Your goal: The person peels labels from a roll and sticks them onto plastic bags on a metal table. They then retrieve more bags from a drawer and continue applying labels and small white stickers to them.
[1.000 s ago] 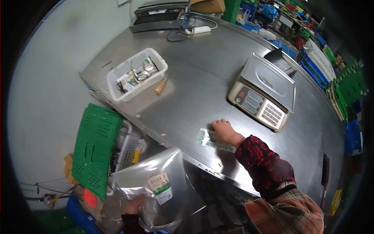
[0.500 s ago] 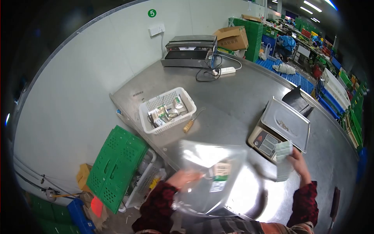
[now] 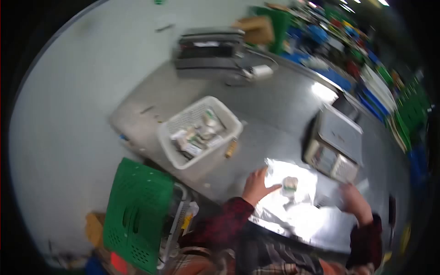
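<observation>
The view is motion-blurred. A clear plastic bag (image 3: 293, 208) with a small green-and-white label (image 3: 289, 184) lies flat on the steel table (image 3: 270, 110) at its near edge. My left hand (image 3: 255, 185) rests on the bag's left edge, fingers spread and the index finger stretched toward the label. My right hand (image 3: 354, 201) is at the bag's right edge, just below the scale (image 3: 337, 146). It is too blurred to show what, if anything, it holds.
A white basket (image 3: 199, 133) of small packets stands left of the bag, with a wooden-handled tool (image 3: 231, 147) beside it. A sealing machine (image 3: 208, 48) and power strip (image 3: 261, 71) sit at the back. A green crate (image 3: 137, 211) leans below the table's left edge.
The bag has come up from below the table and now lies flat on it. My right hand lifted a strip of labels off the table, then came down beside the bag.
</observation>
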{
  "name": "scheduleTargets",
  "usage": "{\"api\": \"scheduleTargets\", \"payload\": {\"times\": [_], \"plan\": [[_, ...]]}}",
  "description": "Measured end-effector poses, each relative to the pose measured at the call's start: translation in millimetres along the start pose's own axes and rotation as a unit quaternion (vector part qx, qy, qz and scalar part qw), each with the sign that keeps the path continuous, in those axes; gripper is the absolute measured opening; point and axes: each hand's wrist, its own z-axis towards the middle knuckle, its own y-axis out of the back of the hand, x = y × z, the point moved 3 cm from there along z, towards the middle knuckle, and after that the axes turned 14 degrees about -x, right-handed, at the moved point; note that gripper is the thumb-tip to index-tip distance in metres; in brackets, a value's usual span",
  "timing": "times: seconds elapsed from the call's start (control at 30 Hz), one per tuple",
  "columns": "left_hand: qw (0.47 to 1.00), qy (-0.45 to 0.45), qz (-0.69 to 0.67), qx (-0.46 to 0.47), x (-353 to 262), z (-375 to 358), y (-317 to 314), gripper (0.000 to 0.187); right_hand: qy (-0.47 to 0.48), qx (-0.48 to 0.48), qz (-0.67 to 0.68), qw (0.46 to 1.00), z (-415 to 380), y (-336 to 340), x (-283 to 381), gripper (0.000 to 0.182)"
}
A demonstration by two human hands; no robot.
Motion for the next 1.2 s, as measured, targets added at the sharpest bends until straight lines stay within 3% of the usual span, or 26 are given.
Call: {"api": "scheduleTargets", "payload": {"times": [0.07, 0.1, 0.13, 0.17, 0.23, 0.27, 0.3, 0.33, 0.37, 0.4, 0.43, 0.47, 0.53, 0.63, 0.77, 0.8, 0.9, 0.93, 1.07, 1.2], "plan": [[0.957, 0.008, -0.234, 0.172, -30, -2, 17, 0.076, 0.028, 0.108, -0.003, 0.994, 25, -28, 24, 0.008], [0.929, -0.016, -0.273, 0.25, -40, -7, 19, 0.076, 0.004, 0.159, 0.042, 0.986, 38, -41, 38, 0.011], [0.902, 0.003, -0.312, 0.298, -45, -12, 20, 0.074, 0.005, 0.139, 0.021, 0.99, 11, -46, 46, 0.017], [0.871, 0.024, -0.348, 0.346, -50, -21, 20, 0.073, -0.026, 0.175, 0.094, 0.98, 49, -70, 54, 0.013], [0.845, 0.11, -0.334, 0.403, -53, -31, 25, 0.072, -0.054, 0.232, 0.1, 0.966, 66, -55, 80, 0.016], [0.827, 0.151, -0.344, 0.418, -55, -32, 28, 0.069, 0.0, 0.178, 0.097, 0.979, 70, -59, 76, 0.021], [0.832, 0.157, -0.37, 0.382, -53, -33, 28, 0.069, 0.057, 0.121, 0.089, 0.987, 72, -65, 73, 0.027], [0.838, 0.163, -0.393, 0.343, -52, -34, 31, 0.069, 0.069, 0.004, 0.068, 0.995, 73, -57, 71, 0.035], [0.842, 0.167, -0.415, 0.302, -53, -31, 35, 0.069, 0.041, -0.145, 0.094, 0.984, 72, -44, 71, 0.039], [0.807, 0.216, -0.492, 0.246, -57, -33, 40, 0.068, -0.03, -0.203, 0.118, 0.972, 64, -35, 70, 0.04], [0.816, 0.207, -0.49, 0.226, -59, -30, 44, 0.067, -0.098, -0.259, 0.141, 0.951, 51, -30, 70, 0.042], [0.824, 0.2, -0.489, 0.204, -59, -30, 47, 0.067, -0.098, -0.282, 0.196, 0.934, 37, -39, 70, 0.044], [0.829, 0.198, -0.498, 0.163, -70, -32, 52, 0.064, -0.09, -0.274, 0.276, 0.917, 22, -46, 94, 0.043], [0.86, 0.141, -0.451, 0.191, -71, -41, 45, 0.053, -0.134, -0.237, 0.317, 0.908, 3, -82, 96, 0.033], [0.86, 0.17, -0.417, 0.242, -74, -41, 34, 0.031, -0.195, -0.195, 0.403, 0.873, -9, -101, 78, 0.02], [0.86, 0.176, -0.413, 0.244, -69, -41, 30, 0.026, -0.193, -0.154, 0.397, 0.884, -10, -105, 74, 0.026], [0.887, 0.188, -0.354, 0.231, -72, -33, 34, 0.016, -0.17, -0.155, 0.393, 0.89, -11, -90, 67, 0.04], [0.899, 0.19, -0.326, 0.222, -78, -29, 38, 0.014, -0.146, -0.196, 0.389, 0.888, -10, -77, 66, 0.052], [0.945, 0.13, -0.229, 0.196, -111, -14, 48, 0.014, -0.171, -0.243, 0.368, 0.881, 9, -42, 83, 0.053], [0.964, 0.091, -0.152, 0.199, -124, -9, 39, 0.014, -0.127, -0.294, 0.272, 0.907, 24, -59, 84, 0.023]]}}
